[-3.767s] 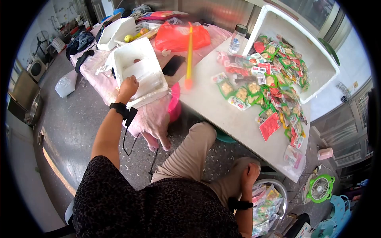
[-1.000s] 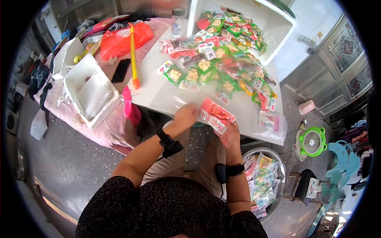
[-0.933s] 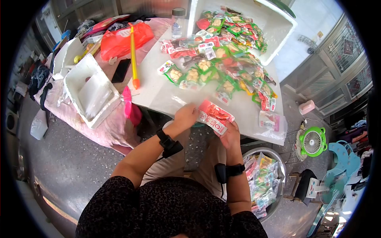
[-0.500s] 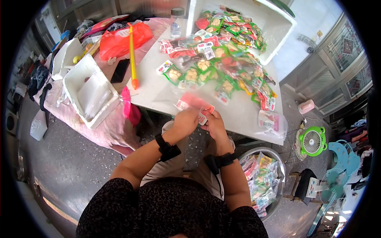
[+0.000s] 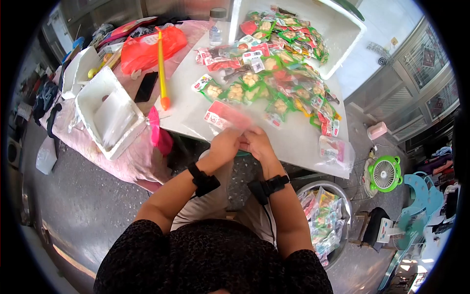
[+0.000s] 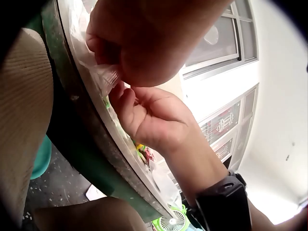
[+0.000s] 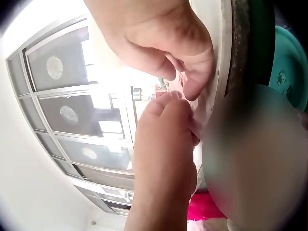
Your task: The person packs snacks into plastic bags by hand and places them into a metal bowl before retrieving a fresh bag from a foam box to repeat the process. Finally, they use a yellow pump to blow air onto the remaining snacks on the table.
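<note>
My left hand [image 5: 225, 145] and right hand [image 5: 258, 143] are close together at the table's near edge, fingertips almost meeting. In the left wrist view, clear crinkled plastic [image 6: 107, 77], which looks like a bag, is gripped in the curled left fingers. The right hand's fingertips pinch at the same plastic. Just beyond the hands lies a red and white food packet [image 5: 226, 116], hazy as if behind clear film. Past it spreads a heap of green-edged and red food packets [image 5: 249, 79]; fingers hide part of the held plastic.
A large white foam box [image 5: 345, 41] lies tipped at the table's back, packets spilling out. To the left are a smaller foam box [image 5: 108, 115], a phone [image 5: 146, 86] and a yellow stick [image 5: 162, 68]. A metal basin [image 5: 342, 196] of packets stands at lower right.
From the small foam box and the lap, my hands came together at the table. The red packet, earlier in my right hand, moved forward and left into the clear plastic. The right hand shifted left.
</note>
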{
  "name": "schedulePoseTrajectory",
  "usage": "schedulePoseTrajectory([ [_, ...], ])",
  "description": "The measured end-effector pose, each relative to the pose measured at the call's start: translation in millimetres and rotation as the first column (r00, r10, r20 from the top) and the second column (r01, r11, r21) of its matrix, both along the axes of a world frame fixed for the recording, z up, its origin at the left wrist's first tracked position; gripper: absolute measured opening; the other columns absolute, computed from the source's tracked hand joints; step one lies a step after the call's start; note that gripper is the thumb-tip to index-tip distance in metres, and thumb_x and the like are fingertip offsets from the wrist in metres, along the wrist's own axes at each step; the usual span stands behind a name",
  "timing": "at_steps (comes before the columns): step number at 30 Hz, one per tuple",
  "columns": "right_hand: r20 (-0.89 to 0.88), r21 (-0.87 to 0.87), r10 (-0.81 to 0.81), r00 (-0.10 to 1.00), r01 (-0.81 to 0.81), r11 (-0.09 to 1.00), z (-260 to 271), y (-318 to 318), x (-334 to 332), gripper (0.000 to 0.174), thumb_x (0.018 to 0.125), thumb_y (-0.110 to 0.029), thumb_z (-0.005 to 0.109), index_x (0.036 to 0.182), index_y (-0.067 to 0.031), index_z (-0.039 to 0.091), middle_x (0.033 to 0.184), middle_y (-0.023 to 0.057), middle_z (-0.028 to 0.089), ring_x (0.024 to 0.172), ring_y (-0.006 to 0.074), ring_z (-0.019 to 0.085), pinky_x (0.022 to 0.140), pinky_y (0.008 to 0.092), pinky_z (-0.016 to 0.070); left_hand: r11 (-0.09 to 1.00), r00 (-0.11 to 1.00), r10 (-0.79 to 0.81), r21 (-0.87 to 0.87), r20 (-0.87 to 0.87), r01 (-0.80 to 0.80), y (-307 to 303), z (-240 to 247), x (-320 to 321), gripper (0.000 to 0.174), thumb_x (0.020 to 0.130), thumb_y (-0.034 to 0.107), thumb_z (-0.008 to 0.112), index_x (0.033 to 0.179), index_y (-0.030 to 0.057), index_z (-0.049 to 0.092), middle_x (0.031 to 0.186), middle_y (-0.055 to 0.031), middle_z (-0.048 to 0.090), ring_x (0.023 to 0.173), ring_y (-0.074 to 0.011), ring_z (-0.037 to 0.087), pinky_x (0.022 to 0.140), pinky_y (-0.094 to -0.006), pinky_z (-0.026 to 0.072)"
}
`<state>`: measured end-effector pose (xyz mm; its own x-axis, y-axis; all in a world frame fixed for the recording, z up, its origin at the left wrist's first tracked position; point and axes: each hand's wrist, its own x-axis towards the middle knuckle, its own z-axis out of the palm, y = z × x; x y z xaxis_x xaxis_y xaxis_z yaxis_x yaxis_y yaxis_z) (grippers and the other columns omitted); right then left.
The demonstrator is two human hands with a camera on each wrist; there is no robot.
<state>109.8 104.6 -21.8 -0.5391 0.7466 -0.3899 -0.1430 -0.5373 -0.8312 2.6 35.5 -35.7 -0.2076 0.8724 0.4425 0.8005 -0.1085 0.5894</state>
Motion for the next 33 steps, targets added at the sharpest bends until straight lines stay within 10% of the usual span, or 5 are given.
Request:
schedulePoseTrajectory([
  [5, 0.334, 0.393, -0.207, 0.92, 0.064, 0.917, 2.6, 40.6, 54.1, 0.018, 0.075, -0.012, 0.051, 0.09, -0.0013, 0.051, 0.077, 0.0089, 0.055, 0.067, 0.0162, 0.056, 0.056, 0.0277, 0.0442, 0.996, 0.978, -0.031, -0.084, -0.204, 0.014, 4.4, -16.5, -2.1, 0.017, 0.066, 0.007, 0.05, 0.082, 0.0075, 0.053, 0.074, -0.0105, 0.051, 0.068, -0.0294, 0.053, 0.058, -0.0381, 0.0441],
  [9, 0.337, 0.933, -0.832, 0.441, -0.277, 0.231, -2.3, 103.6, 133.8, 0.019, 0.07, -0.013, 0.055, 0.084, -0.0015, 0.051, 0.08, 0.0141, 0.056, 0.074, 0.032, 0.053, 0.063, 0.0377, 0.0417, 0.996, 0.976, 0.007, -0.081, -0.217, -0.025, 7.6, -17.9, 0.6, 0.01, 0.065, 0.008, 0.05, 0.076, 0.007, 0.051, 0.071, -0.0107, 0.05, 0.065, -0.0297, 0.052, 0.056, -0.0395, 0.0435],
  [17, 0.667, 0.468, -0.685, -0.293, -0.55, 0.691, -4.1, 142.2, 183.1, 0.022, 0.077, -0.023, 0.044, 0.089, -0.0064, 0.052, 0.087, 0.0103, 0.058, 0.085, 0.0261, 0.056, 0.069, 0.0418, 0.0433, 1.0, 0.983, -0.003, -0.012, -0.184, 0.001, 8.4, -24.7, -1.8, 0.004, 0.066, 0.009, 0.048, 0.068, 0.0063, 0.049, 0.068, -0.0124, 0.049, 0.064, -0.0306, 0.051, 0.057, -0.0412, 0.0426],
  [30, 0.267, 0.955, -0.848, 0.459, -0.246, 0.167, 21.7, 71.4, 155.7, 0.013, 0.077, -0.008, 0.045, 0.086, -0.0007, 0.051, 0.074, 0.0176, 0.054, 0.067, 0.03, 0.052, 0.061, 0.0394, 0.0419, 1.0, 0.989, 0.002, -0.01, -0.146, -0.004, 4.5, -18.0, -1.0, 0.008, 0.066, 0.009, 0.05, 0.073, 0.0061, 0.05, 0.07, -0.0117, 0.049, 0.067, -0.0311, 0.052, 0.058, -0.0397, 0.0425],
  [33, 0.241, 0.875, -0.676, 0.696, 0.145, 0.462, 31.4, 33.8, 134.6, 0.013, 0.082, -0.01, 0.044, 0.088, -0.0012, 0.052, 0.071, 0.0075, 0.053, 0.059, 0.014, 0.049, 0.05, 0.027, 0.0425, 0.999, 0.989, -0.013, -0.041, -0.144, 0.007, 6.6, -21.2, -3.0, 0.015, 0.067, 0.011, 0.052, 0.081, 0.0062, 0.052, 0.074, -0.0118, 0.051, 0.068, -0.0319, 0.052, 0.059, -0.0396, 0.0428],
])
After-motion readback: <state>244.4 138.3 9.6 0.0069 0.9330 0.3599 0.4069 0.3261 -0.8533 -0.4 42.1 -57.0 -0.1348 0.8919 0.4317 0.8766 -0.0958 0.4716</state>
